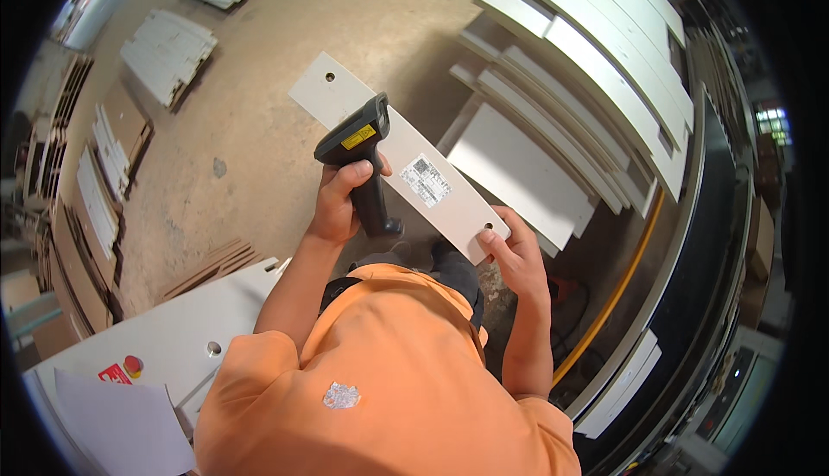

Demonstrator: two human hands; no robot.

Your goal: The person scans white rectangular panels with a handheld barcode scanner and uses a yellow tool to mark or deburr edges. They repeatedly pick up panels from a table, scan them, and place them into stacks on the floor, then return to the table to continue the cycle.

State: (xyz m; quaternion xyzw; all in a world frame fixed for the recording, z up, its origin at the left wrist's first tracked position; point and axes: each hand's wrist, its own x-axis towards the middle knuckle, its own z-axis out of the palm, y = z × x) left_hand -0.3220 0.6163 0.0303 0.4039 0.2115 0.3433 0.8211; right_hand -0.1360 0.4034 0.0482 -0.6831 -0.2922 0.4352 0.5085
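My left hand (338, 199) is wrapped round the handle of a black barcode scanner (371, 184) with a yellow label on its side. The scanner's head lies over a long white panel (452, 203), hiding part of it. My right hand (516, 256) grips the panel's near right end, with the thumb on top beside a round hole. Another hole shows at the panel's far left end. A printed label (426, 180) is stuck on the panel between the scanner and my right hand. Some left fingers are hidden behind the scanner.
Stacked white boards (553, 122) rise at the right, beside a long black conveyor-like surface (691, 277) and a yellow bar (617, 290). More board piles (168, 57) lie on the floor at the left. A white machine cabinet (173, 320) with a red button (132, 364) stands at lower left.
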